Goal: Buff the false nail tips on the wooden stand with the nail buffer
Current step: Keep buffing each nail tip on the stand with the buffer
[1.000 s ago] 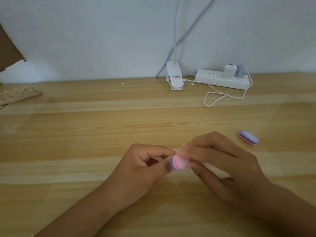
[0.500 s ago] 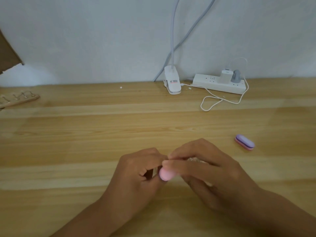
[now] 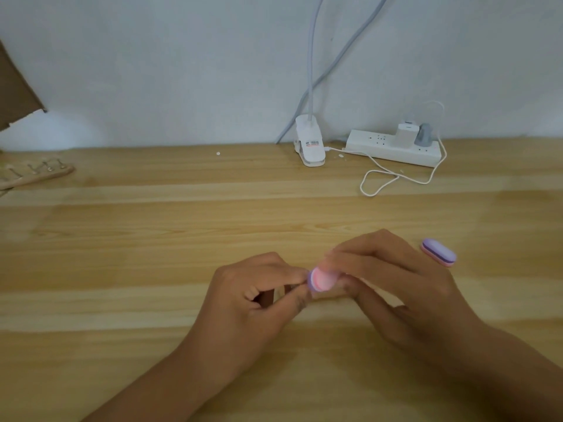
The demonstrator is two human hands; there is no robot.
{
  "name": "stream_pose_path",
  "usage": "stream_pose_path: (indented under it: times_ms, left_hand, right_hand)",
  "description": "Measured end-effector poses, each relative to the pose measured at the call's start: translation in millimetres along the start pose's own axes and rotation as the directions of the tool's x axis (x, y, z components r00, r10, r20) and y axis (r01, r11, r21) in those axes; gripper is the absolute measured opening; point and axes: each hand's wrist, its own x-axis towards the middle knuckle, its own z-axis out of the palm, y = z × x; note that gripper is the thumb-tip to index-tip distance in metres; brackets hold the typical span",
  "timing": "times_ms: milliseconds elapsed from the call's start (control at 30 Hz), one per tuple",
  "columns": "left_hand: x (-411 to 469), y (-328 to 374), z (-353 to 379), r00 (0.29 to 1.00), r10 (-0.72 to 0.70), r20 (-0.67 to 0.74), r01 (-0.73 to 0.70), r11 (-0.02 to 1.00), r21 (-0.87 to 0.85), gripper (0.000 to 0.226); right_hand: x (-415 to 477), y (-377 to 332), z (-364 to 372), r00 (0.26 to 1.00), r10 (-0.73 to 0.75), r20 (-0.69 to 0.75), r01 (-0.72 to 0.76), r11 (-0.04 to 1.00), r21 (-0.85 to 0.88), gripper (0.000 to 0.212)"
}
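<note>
Pink-and-purple nail buffer (image 3: 322, 279) sits low at centre frame, just above the wooden table (image 3: 152, 239). I read the right hand (image 3: 396, 287) as gripping it, fingers curled over its top, thumb beneath. The left hand (image 3: 253, 300) meets the buffer's left end with fingers curled; I cannot tell whether it pinches a nail tip. The wooden stand (image 3: 36, 175) lies at the table's far left edge, well apart from both hands. A second buffer (image 3: 438, 252) lies near the right hand.
</note>
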Motion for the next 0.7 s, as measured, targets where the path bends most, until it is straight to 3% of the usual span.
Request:
stream_pose_path:
  times_ms: [100, 233, 367, 533, 700]
  left_hand:
    - [-1, 0, -2, 0.999, -0.002, 0.044, 0.004, 0.999, -0.042, 0.012]
    - [-2, -1, -2, 0.994, -0.091, 0.059, 0.098, 0.987, -0.128, 0.009]
    - [-2, -2, -3, 0.989, -0.099, 0.111, 0.119, 0.975, -0.189, 0.018]
    - [-2, -3, -1, 0.993, -0.093, 0.069, 0.099, 0.991, -0.092, 0.012]
    - [-2, -2, -1, 0.996, -0.065, 0.062, 0.070, 0.994, -0.088, 0.008]
  right_hand:
    - [-3, -9, 9, 0.998, -0.055, 0.016, 0.054, 0.997, 0.061, 0.027]
    - [3, -1, -2, 0.999, -0.010, -0.031, 0.006, 0.993, -0.121, 0.021]
    - [-5, -11, 9, 0.998, -0.063, 0.002, 0.063, 0.998, 0.021, 0.030]
    - [0, 3, -1, 1.000, -0.030, 0.005, 0.030, 0.994, -0.102, 0.024]
    - [-5, -3, 9, 0.997, -0.057, 0.058, 0.058, 0.998, -0.007, 0.034]
